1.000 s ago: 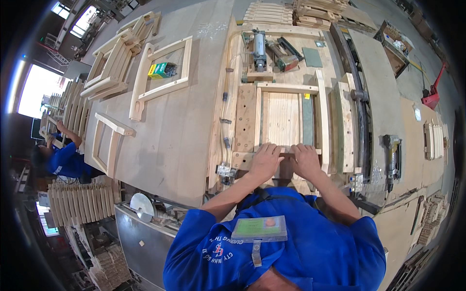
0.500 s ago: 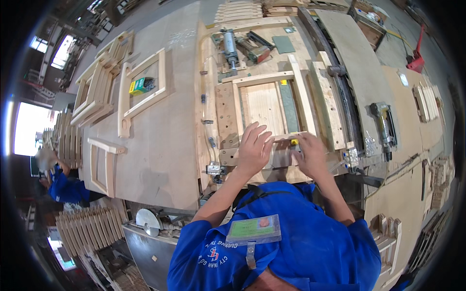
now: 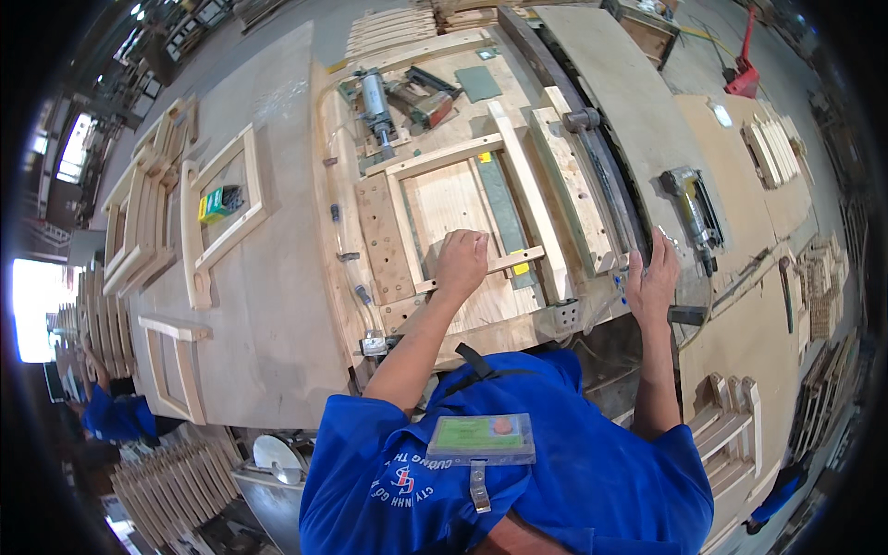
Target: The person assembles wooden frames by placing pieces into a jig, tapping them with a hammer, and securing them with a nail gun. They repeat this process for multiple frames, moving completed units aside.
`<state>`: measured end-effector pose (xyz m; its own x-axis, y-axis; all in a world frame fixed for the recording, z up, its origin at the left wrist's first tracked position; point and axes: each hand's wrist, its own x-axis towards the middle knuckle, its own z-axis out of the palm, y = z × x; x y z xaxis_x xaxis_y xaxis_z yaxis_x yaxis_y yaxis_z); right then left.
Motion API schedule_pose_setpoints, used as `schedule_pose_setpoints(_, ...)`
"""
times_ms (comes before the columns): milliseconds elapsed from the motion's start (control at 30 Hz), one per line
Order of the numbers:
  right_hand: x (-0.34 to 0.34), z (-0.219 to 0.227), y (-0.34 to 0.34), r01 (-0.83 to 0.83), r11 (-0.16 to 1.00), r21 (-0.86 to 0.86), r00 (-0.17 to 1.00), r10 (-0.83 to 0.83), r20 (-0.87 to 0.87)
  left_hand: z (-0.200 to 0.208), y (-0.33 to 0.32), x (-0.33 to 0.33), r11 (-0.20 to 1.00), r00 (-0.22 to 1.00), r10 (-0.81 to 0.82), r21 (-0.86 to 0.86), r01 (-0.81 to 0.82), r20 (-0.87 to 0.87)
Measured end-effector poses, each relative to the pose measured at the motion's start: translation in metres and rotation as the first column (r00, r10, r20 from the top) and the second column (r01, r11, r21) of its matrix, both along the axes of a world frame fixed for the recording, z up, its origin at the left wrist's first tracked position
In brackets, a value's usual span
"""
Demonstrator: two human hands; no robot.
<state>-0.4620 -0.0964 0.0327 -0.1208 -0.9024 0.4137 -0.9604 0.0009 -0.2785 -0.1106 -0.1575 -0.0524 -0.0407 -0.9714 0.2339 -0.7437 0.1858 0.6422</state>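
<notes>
A pale wooden frame (image 3: 444,159) lies in a wooden jig (image 3: 377,236) on the bench before me. Its near side has a short wooden rail (image 3: 513,260), whose right end reaches toward a long upright bar (image 3: 529,199). My left hand (image 3: 462,265) is closed over the middle of this rail, fingers curled. To the right, my right hand (image 3: 653,277) is raised with thumb and fingers apart, holding nothing. It is beside the jig's near right corner, close to small blue fittings (image 3: 620,289) partly hidden by it.
A pneumatic cylinder (image 3: 376,104) and a nail gun (image 3: 421,104) lie at the jig's far end. Another nail gun (image 3: 692,215) rests at right. Finished frames (image 3: 227,208) and a green-yellow box (image 3: 219,203) are on the left board. A co-worker (image 3: 116,412) is at far left.
My right hand has let go of the short rail's right end and moved right, off the frame. My left hand has closed on the rail. The whole view has shifted.
</notes>
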Motion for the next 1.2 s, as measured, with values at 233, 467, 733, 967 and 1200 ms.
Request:
schedule_pose_setpoints(233, 0.043, -0.005, -0.076, -0.107, 0.952, 0.287, 0.986, 0.064, 0.153, 0.004, 0.000, 0.003, 0.994, 0.999, 0.013, 0.107, -0.016, 0.032)
schedule_pose_setpoints(467, 0.081, -0.036, -0.143, -0.018, 0.927, 0.376, 1.000, 0.008, 0.028, 0.006, -0.003, 0.004, 0.994, 1.000, 0.007, 0.111, -0.008, 0.015)
schedule_pose_setpoints(733, 0.079, -0.043, -0.164, -0.032, 0.913, 0.408, 0.999, 0.026, 0.019, 0.006, -0.003, 0.005, 0.990, 1.000, 0.014, 0.138, -0.012, -0.014)
schedule_pose_setpoints(967, 0.073, -0.050, -0.173, -0.060, 0.925, 0.374, 0.998, 0.047, 0.043, 0.003, -0.008, 0.004, 0.990, 1.000, -0.003, 0.140, 0.005, -0.015)
schedule_pose_setpoints(1200, 0.065, -0.052, -0.175, -0.148, 0.913, 0.380, 0.987, 0.115, 0.109, 0.007, -0.008, 0.007, 0.987, 1.000, -0.031, 0.156, 0.030, 0.004)
